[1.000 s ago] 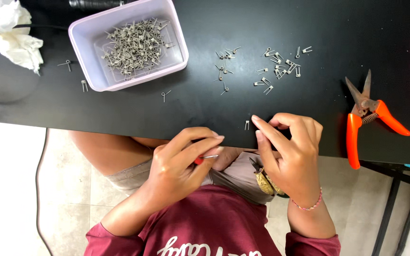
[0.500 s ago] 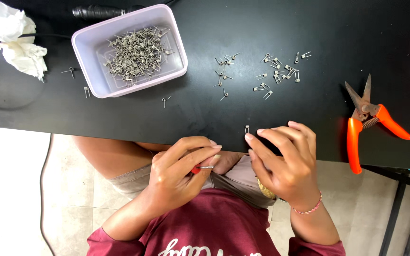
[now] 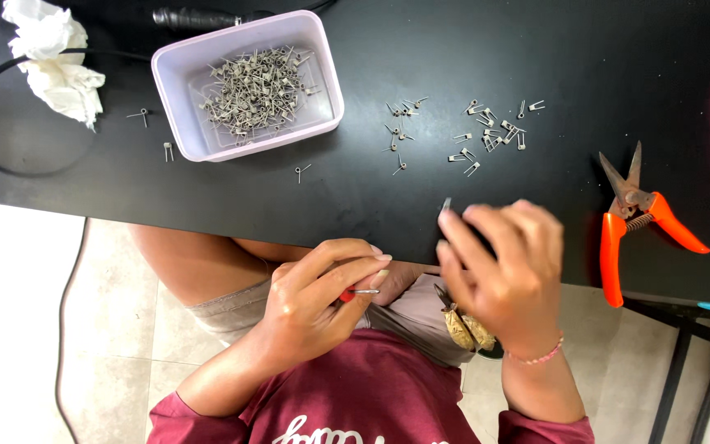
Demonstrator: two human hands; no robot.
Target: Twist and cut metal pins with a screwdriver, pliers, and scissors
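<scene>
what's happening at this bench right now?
A person sits at a black table. The left hand pinches a small red-handled tool over the lap. The right hand holds a tiny metal piece at the table edge. A tub of small metal pieces sits ahead, more lie loose, and orange cutters rest to the right.

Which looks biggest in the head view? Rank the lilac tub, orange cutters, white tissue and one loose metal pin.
1. lilac tub
2. orange cutters
3. white tissue, close to the cutters, so unsure
4. loose metal pin
</scene>
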